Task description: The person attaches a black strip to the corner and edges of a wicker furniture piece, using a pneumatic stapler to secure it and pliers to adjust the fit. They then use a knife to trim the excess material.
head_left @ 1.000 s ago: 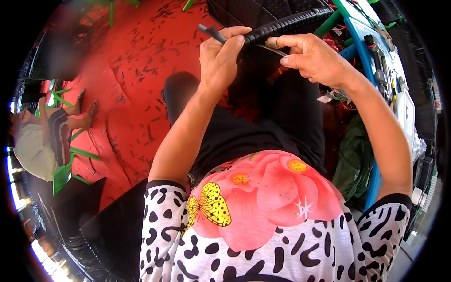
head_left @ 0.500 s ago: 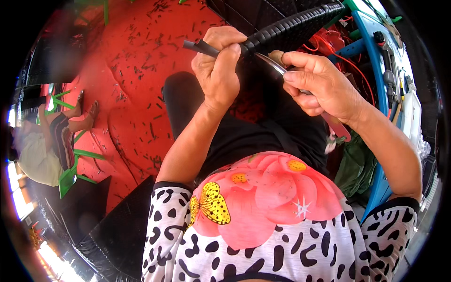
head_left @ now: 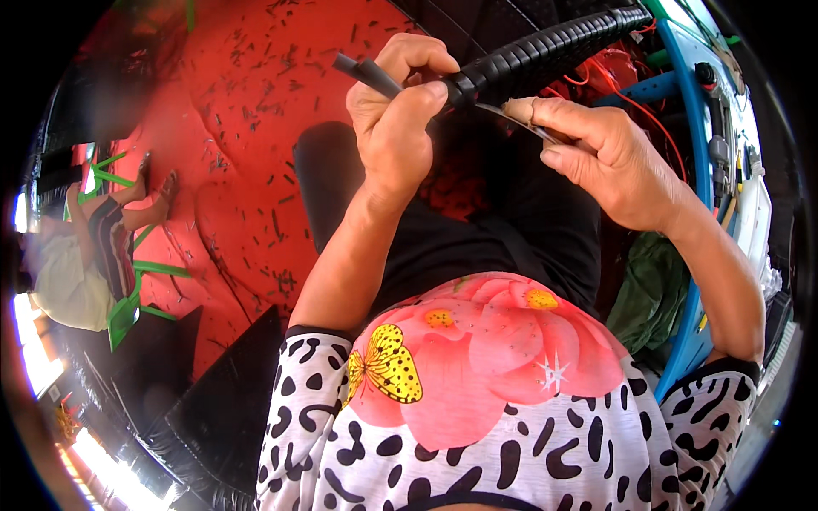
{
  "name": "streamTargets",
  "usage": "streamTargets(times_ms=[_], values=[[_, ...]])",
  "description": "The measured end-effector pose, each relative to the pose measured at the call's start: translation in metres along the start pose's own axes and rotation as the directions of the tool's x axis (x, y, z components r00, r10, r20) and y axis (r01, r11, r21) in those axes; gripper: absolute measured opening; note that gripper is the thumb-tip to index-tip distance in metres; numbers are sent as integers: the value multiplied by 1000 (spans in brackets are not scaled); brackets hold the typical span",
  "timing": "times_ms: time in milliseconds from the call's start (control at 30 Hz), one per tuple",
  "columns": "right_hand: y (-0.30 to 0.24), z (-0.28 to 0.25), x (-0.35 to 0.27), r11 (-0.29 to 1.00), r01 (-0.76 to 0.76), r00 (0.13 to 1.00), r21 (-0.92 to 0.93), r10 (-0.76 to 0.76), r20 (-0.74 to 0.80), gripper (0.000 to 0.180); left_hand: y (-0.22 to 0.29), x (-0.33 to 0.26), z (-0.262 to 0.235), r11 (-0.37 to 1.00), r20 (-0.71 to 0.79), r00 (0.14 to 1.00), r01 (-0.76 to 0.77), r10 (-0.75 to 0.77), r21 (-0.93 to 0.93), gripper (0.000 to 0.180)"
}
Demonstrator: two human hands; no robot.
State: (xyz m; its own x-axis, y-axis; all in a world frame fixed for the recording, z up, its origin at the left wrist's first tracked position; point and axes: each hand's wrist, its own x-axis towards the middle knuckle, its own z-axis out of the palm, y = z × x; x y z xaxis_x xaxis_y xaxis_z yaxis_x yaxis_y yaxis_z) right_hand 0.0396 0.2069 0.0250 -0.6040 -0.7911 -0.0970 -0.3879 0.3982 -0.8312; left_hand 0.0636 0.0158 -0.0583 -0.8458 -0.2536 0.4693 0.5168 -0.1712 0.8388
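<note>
My left hand is closed around a dark flat strip, whose free end juts out to the left past the fingers. It presses the strip against the near corner of a black woven piece with a ribbed, wrapped edge. My right hand grips a slim metal-bladed tool, its tip at the underside of that corner, close to my left fingers. A covering is on the right index fingertip. The tool's handle is hidden in the palm, so I cannot tell its exact kind.
Many short dark offcuts are scattered over the red floor. A blue-edged table with tools stands at the right, above a dark green cloth. Orange cords run beside it. Another person sits at the far left near green stool legs.
My right hand has turned, and the tool's reddish handle is no longer visible. The woven piece and my left hand have shifted slightly to the right.
</note>
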Motion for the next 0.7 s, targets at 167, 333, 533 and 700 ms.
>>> streamTargets(times_ms=[167, 333, 533, 700], values=[[-15, 9, -4, 990, -71, 995, -118, 62, -75, 37, 1, 3, -3, 998, 36, 999, 40, -38, -54, 16], [-7, 19, -13, 874, -286, 949, 392, 315, -11, 38, 0, 3, -4, 993, 67, 996, 58, -52, -104, 17], [-2, 28, -20, 719, -249, 926, 649, 374, -59, 39, -1, 7, -7, 989, 110, 990, 99, -87, -109, 17], [2, 29, -22, 691, -178, 940, 701, 330, -85, 37, -2, 7, -9, 983, 167, 976, 158, -141, -91, 28]])
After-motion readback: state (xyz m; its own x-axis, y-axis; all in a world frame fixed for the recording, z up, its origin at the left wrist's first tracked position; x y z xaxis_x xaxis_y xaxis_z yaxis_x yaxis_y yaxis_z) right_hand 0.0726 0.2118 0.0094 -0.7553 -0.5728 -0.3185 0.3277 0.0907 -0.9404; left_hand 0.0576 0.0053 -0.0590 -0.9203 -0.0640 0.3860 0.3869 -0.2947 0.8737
